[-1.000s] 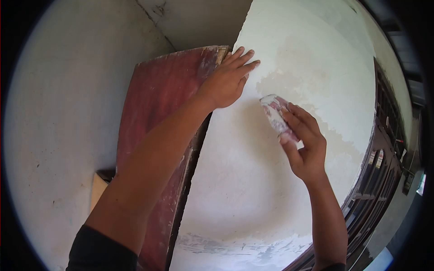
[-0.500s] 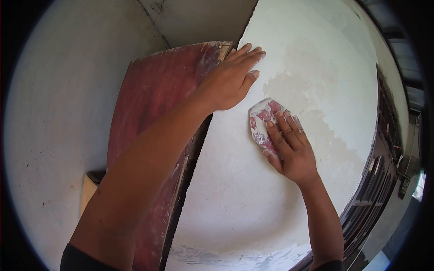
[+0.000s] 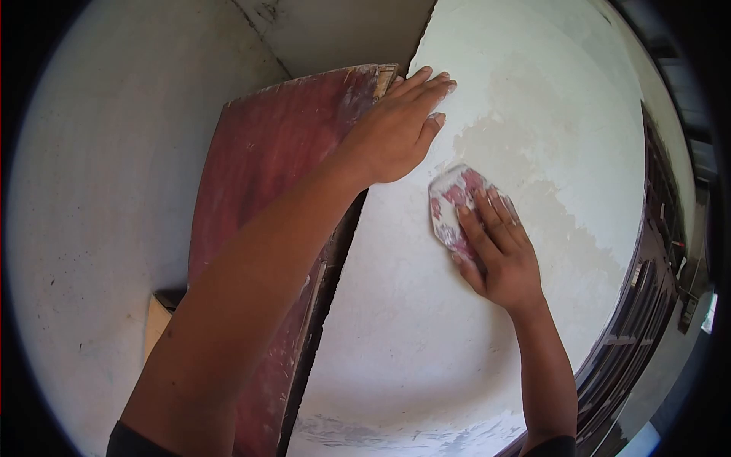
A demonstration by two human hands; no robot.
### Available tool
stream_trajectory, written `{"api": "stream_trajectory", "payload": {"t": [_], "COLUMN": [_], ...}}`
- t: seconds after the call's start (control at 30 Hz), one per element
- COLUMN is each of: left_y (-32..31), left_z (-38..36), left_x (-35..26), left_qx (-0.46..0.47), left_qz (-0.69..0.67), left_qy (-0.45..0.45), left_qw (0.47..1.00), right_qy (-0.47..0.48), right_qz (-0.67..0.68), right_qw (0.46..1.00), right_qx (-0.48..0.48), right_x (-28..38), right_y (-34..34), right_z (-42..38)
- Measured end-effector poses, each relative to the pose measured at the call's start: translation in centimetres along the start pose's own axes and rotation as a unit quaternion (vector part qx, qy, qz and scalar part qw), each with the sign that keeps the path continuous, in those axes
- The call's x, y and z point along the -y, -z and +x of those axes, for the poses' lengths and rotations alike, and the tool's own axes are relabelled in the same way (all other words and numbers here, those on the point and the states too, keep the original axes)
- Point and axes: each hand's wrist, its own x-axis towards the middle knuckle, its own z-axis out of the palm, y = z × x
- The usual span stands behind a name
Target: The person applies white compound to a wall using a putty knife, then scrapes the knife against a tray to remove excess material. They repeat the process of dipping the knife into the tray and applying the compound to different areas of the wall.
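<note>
My right hand [image 3: 499, 255] presses a flat, many-sided sanding pad [image 3: 449, 199] against the white wall panel [image 3: 411, 320]. The pad is red with patches of white dust, and slightly blurred. My fingers lie over its right side. Up and to the left, my left hand [image 3: 403, 126] is open with its fingers spread, resting where the panel's upper left edge meets a dark red wooden board [image 3: 266, 160]. White dust marks its fingertips. The left hand holds nothing that I can see; its palm is hidden. A greyish patch [image 3: 518, 145] stains the panel above the pad.
The red board stands at an angle left of the panel, a dark gap along its edge. Another pale wall [image 3: 106, 198] fills the left side. A light wooden piece [image 3: 156, 324] shows behind my left arm. Dark window bars [image 3: 636, 312] line the right side.
The whole view has shifted slightly, so wall, board and hands appear a little further right. The pad sits marginally lower against the wall's marks. My left hand stays at the edge.
</note>
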Motion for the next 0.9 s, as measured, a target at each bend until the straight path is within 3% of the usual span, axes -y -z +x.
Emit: {"api": "stream_trajectory", "payload": {"t": [0.57, 0.7, 0.9], "left_y": [-0.1, -0.1, -0.3], "left_z": [0.0, 0.0, 0.0], "left_x": [-0.1, 0.0, 0.1], "left_qx": [-0.005, -0.007, -0.018], "left_qz": [0.004, 0.008, 0.010], "left_qy": [0.000, -0.004, -0.009], "left_qw": [1.000, 1.000, 1.000], "right_qy": [-0.020, 0.000, 0.001], "right_qz": [-0.018, -0.008, -0.010], "right_qw": [0.999, 1.000, 1.000], "right_qx": [-0.022, 0.020, -0.016], "right_x": [-0.6, -0.3, -1.4], "right_y": [1.1, 0.5, 1.3], "right_z": [-0.6, 0.2, -1.3]}}
